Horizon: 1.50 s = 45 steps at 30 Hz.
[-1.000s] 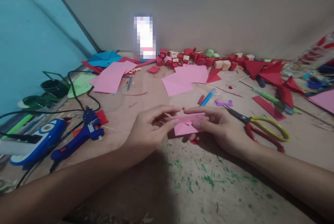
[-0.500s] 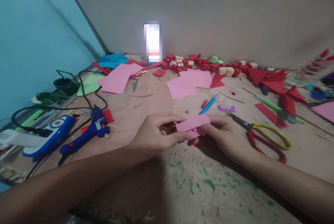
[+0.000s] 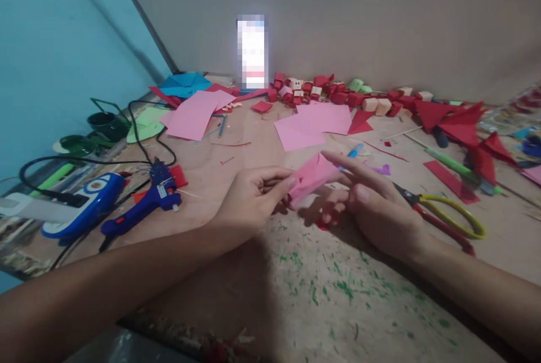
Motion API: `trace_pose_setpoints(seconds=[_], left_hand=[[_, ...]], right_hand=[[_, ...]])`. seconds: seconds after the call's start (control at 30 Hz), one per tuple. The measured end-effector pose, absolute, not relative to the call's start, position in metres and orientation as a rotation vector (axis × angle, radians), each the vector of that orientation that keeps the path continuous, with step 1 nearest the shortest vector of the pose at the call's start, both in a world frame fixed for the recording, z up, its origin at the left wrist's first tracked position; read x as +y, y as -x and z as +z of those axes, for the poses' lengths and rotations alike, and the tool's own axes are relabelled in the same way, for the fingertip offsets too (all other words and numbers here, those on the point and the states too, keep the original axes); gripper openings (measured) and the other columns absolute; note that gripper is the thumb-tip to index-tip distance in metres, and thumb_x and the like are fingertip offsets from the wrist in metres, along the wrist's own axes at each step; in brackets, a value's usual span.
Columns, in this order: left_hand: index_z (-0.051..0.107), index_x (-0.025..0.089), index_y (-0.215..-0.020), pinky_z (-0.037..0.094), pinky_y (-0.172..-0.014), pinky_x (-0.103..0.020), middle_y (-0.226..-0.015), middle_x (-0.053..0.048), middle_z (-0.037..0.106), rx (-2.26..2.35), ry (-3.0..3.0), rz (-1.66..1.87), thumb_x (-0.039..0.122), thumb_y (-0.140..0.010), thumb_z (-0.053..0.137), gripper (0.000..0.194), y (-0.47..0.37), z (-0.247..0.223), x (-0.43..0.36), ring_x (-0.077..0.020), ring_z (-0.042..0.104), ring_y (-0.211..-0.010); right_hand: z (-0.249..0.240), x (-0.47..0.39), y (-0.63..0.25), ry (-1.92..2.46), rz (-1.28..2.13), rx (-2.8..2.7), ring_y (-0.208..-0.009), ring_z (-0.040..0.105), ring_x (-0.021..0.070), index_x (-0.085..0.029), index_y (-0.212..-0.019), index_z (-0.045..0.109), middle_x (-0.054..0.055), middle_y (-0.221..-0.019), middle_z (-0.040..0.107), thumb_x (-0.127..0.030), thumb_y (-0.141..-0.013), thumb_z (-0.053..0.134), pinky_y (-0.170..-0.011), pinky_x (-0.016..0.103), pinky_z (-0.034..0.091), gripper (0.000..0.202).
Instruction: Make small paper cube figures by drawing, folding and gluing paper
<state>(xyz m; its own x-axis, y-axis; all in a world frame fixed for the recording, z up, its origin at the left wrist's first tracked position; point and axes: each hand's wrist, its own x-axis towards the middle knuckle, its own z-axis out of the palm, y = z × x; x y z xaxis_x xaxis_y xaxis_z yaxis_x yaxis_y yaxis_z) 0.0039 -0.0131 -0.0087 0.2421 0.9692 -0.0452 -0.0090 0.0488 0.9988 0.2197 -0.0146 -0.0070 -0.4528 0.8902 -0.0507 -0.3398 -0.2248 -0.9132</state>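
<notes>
A small folded piece of pink paper (image 3: pixel 311 178) is pinched between the thumb and fingers of my left hand (image 3: pixel 257 197), near the middle of the view. My right hand (image 3: pixel 376 199) is beside the paper's right end, its fingers apart and slightly blurred, with the forefinger reaching to the paper's upper edge. Beyond my right hand, a blue pen (image 3: pixel 355 150) and a purple piece (image 3: pixel 380 169) lie partly hidden. Scissors (image 3: pixel 450 213) with yellow and red handles rest just right of that hand.
A blue glue gun (image 3: pixel 158 194) and a blue-white device (image 3: pixel 91 205) with a black cable lie left. Pink sheets (image 3: pixel 300 126), a lit phone (image 3: pixel 252 53) and red folded pieces (image 3: pixel 338 92) stand or lie at the back. Green cups (image 3: pixel 107 126) are far left.
My right hand has let go of the paper's right end and opened its fingers. The pink paper has turned and tilted in my left hand. The view has shifted slightly.
</notes>
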Motion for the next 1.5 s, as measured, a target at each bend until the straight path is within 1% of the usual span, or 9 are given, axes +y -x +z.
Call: trace_pose_setpoints(seconds=[0.13, 0.27, 0.47, 0.57, 0.8, 0.93, 1.17, 1.3, 1.5], left_hand=[[0.080, 0.017, -0.102, 0.052, -0.055, -0.014, -0.079, -0.002, 0.076, 1.076, -1.369, 1.051, 0.027, -0.091, 0.069, 0.019, -0.005, -0.008, -0.013, -0.0091, 0.067, -0.064], [0.080, 0.018, -0.103, 0.054, -0.066, -0.014, -0.092, -0.001, 0.079, 1.083, -1.549, 1.095, 0.023, -0.093, 0.067, 0.017, -0.004, -0.008, -0.014, -0.0097, 0.071, -0.077], [0.078, 0.019, -0.104, 0.054, -0.069, -0.014, -0.094, 0.000, 0.080, 1.147, -1.764, 1.115, 0.020, -0.094, 0.065, 0.017, -0.002, -0.008, -0.017, -0.0099, 0.072, -0.079], [0.079, 0.019, -0.104, 0.053, -0.067, -0.016, -0.093, 0.001, 0.081, 1.216, -1.904, 1.108, 0.019, -0.092, 0.066, 0.017, -0.001, -0.007, -0.018, -0.0101, 0.072, -0.076], [0.079, 0.018, -0.102, 0.055, -0.071, -0.018, -0.094, -0.001, 0.081, 1.240, -1.885, 1.064, 0.018, -0.091, 0.065, 0.018, -0.002, -0.004, -0.018, -0.0130, 0.073, -0.079], [0.079, 0.018, -0.101, 0.057, -0.068, -0.021, -0.095, -0.003, 0.080, 1.168, -1.651, 1.036, 0.024, -0.092, 0.065, 0.017, -0.004, -0.003, -0.018, -0.0156, 0.074, -0.080], [0.075, 0.015, -0.103, 0.056, -0.060, -0.022, -0.080, -0.004, 0.076, 1.034, -1.309, 0.986, 0.032, -0.095, 0.062, 0.024, -0.004, -0.002, -0.014, -0.0137, 0.068, -0.066], [0.075, 0.013, -0.093, 0.054, -0.059, -0.020, -0.076, -0.003, 0.073, 1.018, -1.210, 0.878, 0.030, -0.082, 0.078, 0.020, -0.005, -0.002, -0.014, -0.0114, 0.065, -0.063], [0.074, 0.012, -0.081, 0.050, -0.055, -0.018, -0.072, -0.003, 0.071, 1.064, -1.340, 0.798, 0.026, -0.088, 0.071, 0.016, -0.005, -0.005, -0.012, -0.0088, 0.062, -0.057]], right_hand=[[-0.006, -0.015, -0.219, 0.780, 1.742, -1.143, -0.069, 0.070, 0.0178, -0.034, -0.136, 0.058, 0.000, -0.082, 0.068, -0.029, -0.086, 0.076, -0.067, 0.033, 0.057, 0.053], [-0.008, -0.015, -0.216, 0.792, 1.636, -1.199, -0.068, 0.070, 0.0144, -0.033, -0.122, 0.063, 0.002, -0.104, 0.066, -0.030, -0.089, 0.075, -0.064, 0.031, 0.058, 0.035], [-0.013, -0.014, -0.216, 0.805, 1.695, -1.221, -0.064, 0.067, 0.0144, -0.032, -0.123, 0.063, -0.003, -0.077, 0.066, -0.026, -0.093, 0.071, -0.062, 0.031, 0.057, 0.032], [-0.014, -0.014, -0.218, 0.832, 1.701, -1.235, -0.067, 0.067, 0.0134, -0.027, -0.122, 0.069, -0.001, -0.080, 0.069, -0.029, -0.093, 0.072, -0.064, 0.028, 0.056, 0.030], [-0.010, -0.016, -0.215, 0.940, 1.714, -1.288, -0.065, 0.064, 0.0128, -0.020, -0.096, 0.079, 0.004, -0.075, 0.072, -0.032, -0.092, 0.072, -0.062, 0.026, 0.053, 0.015], [-0.005, -0.016, -0.211, 1.047, 1.702, -1.260, -0.059, 0.063, 0.0113, -0.016, -0.078, 0.077, 0.006, -0.071, 0.074, -0.034, -0.091, 0.072, -0.056, 0.022, 0.051, 0.024], [-0.006, -0.015, -0.210, 1.030, 1.736, -1.156, -0.058, 0.064, 0.0116, -0.016, -0.078, 0.077, 0.005, -0.068, 0.072, -0.033, -0.090, 0.073, -0.055, 0.022, 0.051, 0.021], [-0.007, -0.016, -0.209, 1.006, 1.774, -1.062, -0.056, 0.063, 0.0109, -0.016, -0.079, 0.078, 0.006, -0.070, 0.074, -0.031, -0.090, 0.074, -0.057, 0.024, 0.053, 0.019], [-0.002, -0.017, -0.207, 1.066, 1.749, -1.065, -0.056, 0.065, 0.0120, -0.016, -0.071, 0.076, 0.006, -0.068, 0.074, -0.030, -0.084, 0.079, -0.055, 0.023, 0.055, 0.020]])
